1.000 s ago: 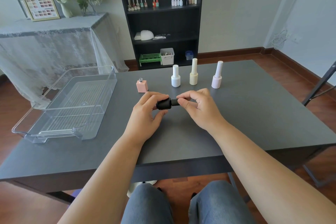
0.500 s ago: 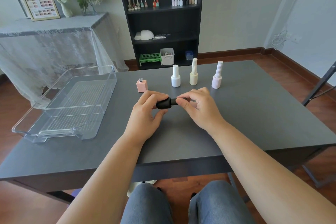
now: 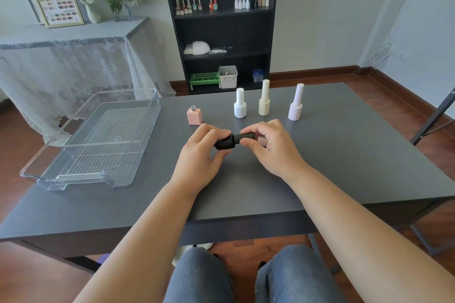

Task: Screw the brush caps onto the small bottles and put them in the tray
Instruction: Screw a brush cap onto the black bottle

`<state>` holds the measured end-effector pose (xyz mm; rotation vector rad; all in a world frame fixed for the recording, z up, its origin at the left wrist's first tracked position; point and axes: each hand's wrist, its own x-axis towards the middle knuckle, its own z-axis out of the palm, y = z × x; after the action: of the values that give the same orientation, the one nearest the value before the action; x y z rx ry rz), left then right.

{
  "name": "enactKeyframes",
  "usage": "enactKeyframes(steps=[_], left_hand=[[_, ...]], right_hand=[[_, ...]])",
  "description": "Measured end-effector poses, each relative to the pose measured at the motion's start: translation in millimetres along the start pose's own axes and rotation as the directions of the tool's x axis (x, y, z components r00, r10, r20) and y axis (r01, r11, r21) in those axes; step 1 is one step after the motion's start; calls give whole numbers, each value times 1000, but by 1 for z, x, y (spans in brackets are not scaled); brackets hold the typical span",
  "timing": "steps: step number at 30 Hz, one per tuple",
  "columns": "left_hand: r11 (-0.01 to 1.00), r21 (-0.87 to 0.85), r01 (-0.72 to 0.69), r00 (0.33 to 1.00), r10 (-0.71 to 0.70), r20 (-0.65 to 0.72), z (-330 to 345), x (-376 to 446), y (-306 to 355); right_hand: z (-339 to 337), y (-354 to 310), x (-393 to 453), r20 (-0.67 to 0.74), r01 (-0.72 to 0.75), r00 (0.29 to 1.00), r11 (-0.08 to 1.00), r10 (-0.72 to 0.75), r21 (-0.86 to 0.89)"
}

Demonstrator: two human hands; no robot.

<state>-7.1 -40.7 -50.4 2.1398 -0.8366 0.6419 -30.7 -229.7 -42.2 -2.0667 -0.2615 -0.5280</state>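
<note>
My left hand (image 3: 202, 155) grips a small black bottle (image 3: 224, 143) lying sideways just above the table. My right hand (image 3: 273, 147) pinches the black brush cap (image 3: 243, 137) that sits on the bottle's neck. Behind the hands stands a pink square bottle (image 3: 194, 115) with a bare neck. A white bottle (image 3: 240, 104), a pale yellow bottle (image 3: 264, 98) and a lilac bottle (image 3: 296, 103) stand capped in a row. The clear plastic tray (image 3: 56, 174) lies at the table's left with nothing in it.
The dark grey table (image 3: 344, 155) carries everything. A pale pink piece peeks out behind my right fingers, too hidden to identify. Past the table stand a black shelf (image 3: 221, 24) with bottles and a lace-covered side table (image 3: 69, 39). A dark metal stand (image 3: 433, 123) leans at the right.
My right fingers have shifted slightly on the cap, and the black bottle has tilted a little. Both hands stay in the same spot.
</note>
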Motion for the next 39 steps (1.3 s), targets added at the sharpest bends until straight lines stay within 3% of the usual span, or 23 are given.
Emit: enactKeyframes(steps=[4,7,12,16,24,29,31,33,36,39], left_hand=[[997,-48,67,997,-69,-33,4,1,-1],[959,-78,273,961,-275,-19,10,10,0],[872,-40,489,872,-489,9,22,39,-3],[786,-1,618,784,-616,76,32,61,-14],[744,26,667,741,-667,74,50,81,-31],[774,63,630,771,-633,66,52,73,-27],[813,16,582,813,-581,-18,44,61,-25],[857,-19,514,841,-508,-185,30,51,-27],[853,-101,512,775,-509,-373,6,48,-37],[784,-113,610,739,-615,-277,-8,55,-54]], right_hand=[[0,1,1,-45,99,994,995,-100,-27],[-7,8,0,-82,-21,996,999,24,39],[-19,28,-1,-64,-244,970,911,236,-332],[-15,32,-1,-72,-257,966,882,249,-396],[-15,33,0,-76,-275,961,892,266,-359],[-17,30,0,-78,-294,955,905,285,-308],[-18,29,0,-78,-297,955,913,287,-279],[-20,29,1,-80,-294,956,925,283,-241],[-22,28,2,-63,-293,956,932,286,-214],[-21,26,1,-48,-296,955,935,293,-197]])
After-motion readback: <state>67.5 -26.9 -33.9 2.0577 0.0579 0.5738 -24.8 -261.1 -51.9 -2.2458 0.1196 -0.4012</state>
